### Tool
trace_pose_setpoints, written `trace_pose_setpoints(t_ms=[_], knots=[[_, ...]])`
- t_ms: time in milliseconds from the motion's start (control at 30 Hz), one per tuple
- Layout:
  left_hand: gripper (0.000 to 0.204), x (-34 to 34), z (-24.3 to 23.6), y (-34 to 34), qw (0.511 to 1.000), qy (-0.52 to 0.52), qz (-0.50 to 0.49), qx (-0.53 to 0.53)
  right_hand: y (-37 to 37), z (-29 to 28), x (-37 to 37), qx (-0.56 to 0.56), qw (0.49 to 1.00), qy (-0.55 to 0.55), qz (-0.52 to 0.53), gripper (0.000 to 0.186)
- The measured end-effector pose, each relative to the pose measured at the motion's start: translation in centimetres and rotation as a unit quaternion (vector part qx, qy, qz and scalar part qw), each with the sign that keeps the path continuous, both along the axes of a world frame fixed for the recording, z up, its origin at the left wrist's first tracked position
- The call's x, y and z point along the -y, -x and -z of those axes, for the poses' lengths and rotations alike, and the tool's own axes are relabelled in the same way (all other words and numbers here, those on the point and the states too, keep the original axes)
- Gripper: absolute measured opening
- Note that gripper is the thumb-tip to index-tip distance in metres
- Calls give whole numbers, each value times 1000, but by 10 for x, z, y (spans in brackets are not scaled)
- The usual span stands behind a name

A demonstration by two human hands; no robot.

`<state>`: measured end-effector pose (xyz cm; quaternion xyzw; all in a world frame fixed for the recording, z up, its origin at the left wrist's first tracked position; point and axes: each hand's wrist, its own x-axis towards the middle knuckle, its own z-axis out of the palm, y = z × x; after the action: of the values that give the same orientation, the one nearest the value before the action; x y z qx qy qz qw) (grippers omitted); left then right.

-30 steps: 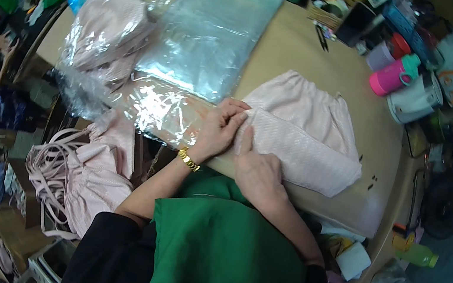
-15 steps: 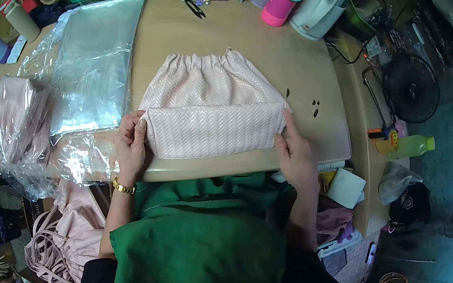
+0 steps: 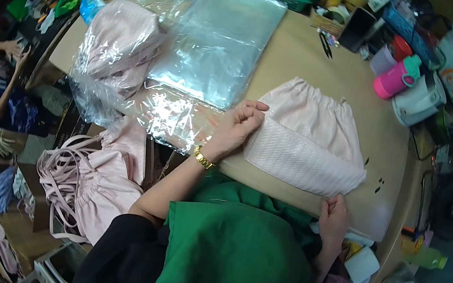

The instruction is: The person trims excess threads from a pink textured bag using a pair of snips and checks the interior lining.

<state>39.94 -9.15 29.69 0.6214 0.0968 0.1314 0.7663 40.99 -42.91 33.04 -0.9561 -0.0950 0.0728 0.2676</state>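
Note:
A pale pink woven-texture bag (image 3: 309, 149) with a gathered top lies flat on the table in front of me, its lower part folded up as a band. My left hand (image 3: 235, 130) has its fingers curled at the bag's left edge, by the end of the fold line. At the lower edge near the right corner, my right hand (image 3: 335, 216) pinches the bag between thumb and fingers. The left hand's fingertips partly cover the bag's edge.
Clear plastic sleeves (image 3: 220, 38) lie left of the bag, beside a plastic-wrapped pink bundle (image 3: 120, 40). More pink bags with straps (image 3: 105, 187) hang below the table edge. Tweezers (image 3: 325, 44), a pink bottle (image 3: 395, 80) and a kettle (image 3: 419, 102) stand or lie farther back. Another person (image 3: 2, 86) sits at far left.
The view has swung left. My left hand has moved up the bag's left edge from its lower part. My right hand has gone from the right end of the fold to the lower edge.

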Motion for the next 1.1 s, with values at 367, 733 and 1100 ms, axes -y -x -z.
trace_pose_setpoints(t_ms=[367,733,1100], knots=[[57,-1,-5,21,962,-250,89,68,-7,18,9,-38,996,-75,38,22],[94,-4,-15,36,928,-346,117,76,-13,26,14,-48,992,-109,39,23],[74,8,-19,30,920,-361,19,153,-12,25,5,-5,995,-99,33,25]])
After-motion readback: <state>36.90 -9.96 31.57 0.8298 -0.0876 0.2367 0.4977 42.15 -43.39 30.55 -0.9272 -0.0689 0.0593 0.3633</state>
